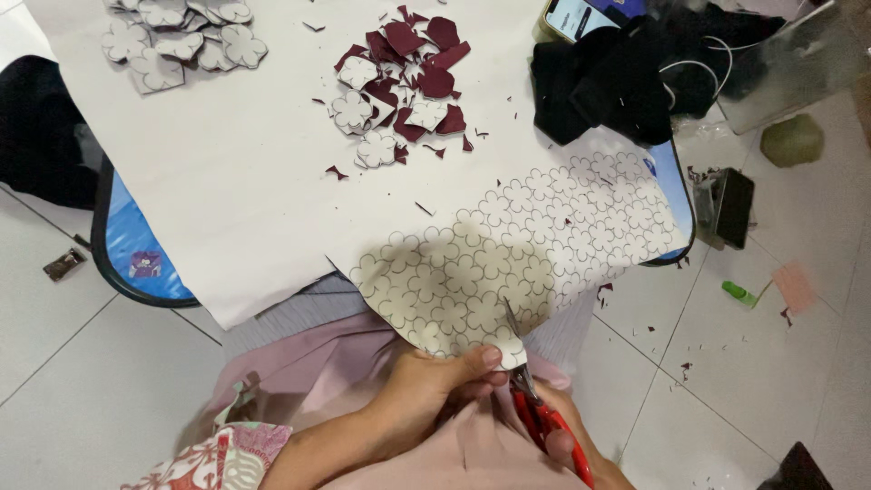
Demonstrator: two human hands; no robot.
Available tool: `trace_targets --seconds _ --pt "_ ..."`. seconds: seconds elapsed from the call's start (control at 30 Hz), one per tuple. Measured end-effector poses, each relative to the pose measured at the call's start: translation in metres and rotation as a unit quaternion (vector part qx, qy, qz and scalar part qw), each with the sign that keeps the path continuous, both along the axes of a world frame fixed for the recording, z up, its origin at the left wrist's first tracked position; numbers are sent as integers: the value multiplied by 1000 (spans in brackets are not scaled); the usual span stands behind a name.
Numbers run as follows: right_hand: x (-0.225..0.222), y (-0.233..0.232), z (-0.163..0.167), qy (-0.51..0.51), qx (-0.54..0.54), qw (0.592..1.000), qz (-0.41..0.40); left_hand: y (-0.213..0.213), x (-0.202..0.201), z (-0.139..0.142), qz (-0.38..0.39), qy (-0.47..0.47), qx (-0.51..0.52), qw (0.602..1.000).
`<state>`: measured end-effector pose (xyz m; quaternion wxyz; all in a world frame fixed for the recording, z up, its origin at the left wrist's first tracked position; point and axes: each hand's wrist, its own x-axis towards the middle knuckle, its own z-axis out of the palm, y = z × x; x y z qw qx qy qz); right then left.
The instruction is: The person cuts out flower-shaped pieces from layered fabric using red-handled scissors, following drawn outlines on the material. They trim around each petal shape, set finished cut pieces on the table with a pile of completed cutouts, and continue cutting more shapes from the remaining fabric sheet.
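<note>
The left hand (pixel 435 386) is curled closed on the near edge of a sheet printed with flower outlines (pixel 508 263), thumb on top, pinching the paper just beside the blades of the red-handled scissors (pixel 535 399). The right hand (pixel 567 449) sits lower and to the right, mostly cut off at the near edge of the view; its fingers are through the red loops and closed around them, though I cannot tell how far the grip is squeezed. The blades point away from the person, up and slightly left, with their tips already in the sheet's near edge and only a narrow gap showing between them. The sheet itself stretches from the hands toward the far right, its long axis running diagonally up to the edge of the low table (pixel 122 263), so the uncut flowers lie ahead and to the right of the scissors; the left hand is the one actually on the paper. Farther off on the white covering lie a pile of dark red cut-out flowers and scraps (pixel 404 77), and to the far left a heap of pale cut flower shapes (pixel 181 36). At the far right corner are black cloth (pixel 608 86) and a phone (pixel 576 18). Small red offcuts dot the tiled floor (pixel 726 363) on the right.
</note>
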<state>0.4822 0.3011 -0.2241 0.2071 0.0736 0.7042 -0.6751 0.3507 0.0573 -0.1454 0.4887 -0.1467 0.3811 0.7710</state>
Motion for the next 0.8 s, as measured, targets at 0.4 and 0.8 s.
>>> trace_targets --seconds 0.4,0.8 --pt "-2 -6 17 -10 25 1000 -10 1 -3 5 143 101 92 980" --pt "14 -1 -21 -15 -70 995 -72 2 1 8 135 65 103 983"
